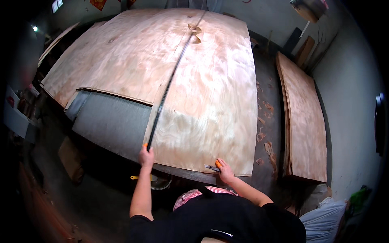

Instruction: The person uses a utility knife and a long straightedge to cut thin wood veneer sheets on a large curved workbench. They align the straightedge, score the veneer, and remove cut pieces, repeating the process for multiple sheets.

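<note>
A large sheet of pale wood veneer covers most of the wide table in front of me. Across it, from near to far, runs a long dark straightedge. My left hand is closed round its near end, with orange on a fingertip. By the near edge of the sheet, my right hand grips a small knife with a flat pale blade pointing left. Orange also wraps a finger of this hand. Curled veneer strips lie by the far part of the straightedge.
Left of the straightedge, the grey tabletop shows beside the cut edge of another veneer sheet. A stack of sheets stands to the right. Veneer scraps litter the floor between. A yellow-handled tool sits below the table's near edge.
</note>
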Demonstrator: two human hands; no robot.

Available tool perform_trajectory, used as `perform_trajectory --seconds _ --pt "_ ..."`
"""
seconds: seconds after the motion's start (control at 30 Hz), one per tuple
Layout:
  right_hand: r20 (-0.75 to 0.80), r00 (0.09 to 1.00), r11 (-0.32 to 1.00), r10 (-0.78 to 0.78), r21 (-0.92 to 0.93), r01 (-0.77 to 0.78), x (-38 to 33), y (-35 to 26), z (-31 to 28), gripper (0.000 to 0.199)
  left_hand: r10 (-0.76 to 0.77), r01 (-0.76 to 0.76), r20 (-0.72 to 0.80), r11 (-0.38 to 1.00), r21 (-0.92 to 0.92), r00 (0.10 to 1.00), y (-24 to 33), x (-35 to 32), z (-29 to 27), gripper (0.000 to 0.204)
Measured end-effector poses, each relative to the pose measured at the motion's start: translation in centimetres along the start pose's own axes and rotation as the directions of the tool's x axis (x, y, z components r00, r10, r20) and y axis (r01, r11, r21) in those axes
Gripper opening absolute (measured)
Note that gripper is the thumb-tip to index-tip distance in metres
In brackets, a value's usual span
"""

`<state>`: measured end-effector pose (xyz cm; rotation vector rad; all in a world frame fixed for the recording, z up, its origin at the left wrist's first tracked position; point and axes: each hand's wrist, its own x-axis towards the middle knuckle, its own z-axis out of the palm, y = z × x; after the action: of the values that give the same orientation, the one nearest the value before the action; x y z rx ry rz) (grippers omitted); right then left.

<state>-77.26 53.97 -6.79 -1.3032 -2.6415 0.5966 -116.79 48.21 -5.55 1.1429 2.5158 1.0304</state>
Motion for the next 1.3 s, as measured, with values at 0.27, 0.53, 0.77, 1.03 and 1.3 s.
perform_trajectory --seconds 0.27,0.53,0.77,1.03,1.3 --pt "0.007 1.000 1.000 0.011 -0.023 -0.011 0.0 0.5 0.4 0.045 0.130 -0.038 -0.257 0.942 0.333 0.958 -5.0 -1.0 -12.3 0.024" --pt "0.032 0.999 1.000 0.005 -0.031 -0.004 0.0 0.4 0.1 0.047 -0.129 0.124 -0.049 0.988 -0.093 0.990 -7.2 -10.1 -9.5 0.030" --pt "0.047 0.999 0.998 0.004 -0.069 0.000 -0.1 1.0 0.2 0.044 -0.120 0.131 0.059 0.956 -0.261 0.991 -3.7 -15.8 -3.3 0.027" --pt "-0.025 0.999 0.980 -0.026 -0.199 0.020 -1.0 0.7 0.0 0.053 -0.128 0.134 0.096 0.990 -0.053 0.987 -5.5 -14.4 -4.1 0.029" --pt "-0.039 0.998 0.974 0.046 -0.219 -0.054 -2.0 0.8 -0.9 0.059 -0.192 0.190 0.020 0.979 0.068 0.981 -6.8 -11.3 -5.8 0.030"
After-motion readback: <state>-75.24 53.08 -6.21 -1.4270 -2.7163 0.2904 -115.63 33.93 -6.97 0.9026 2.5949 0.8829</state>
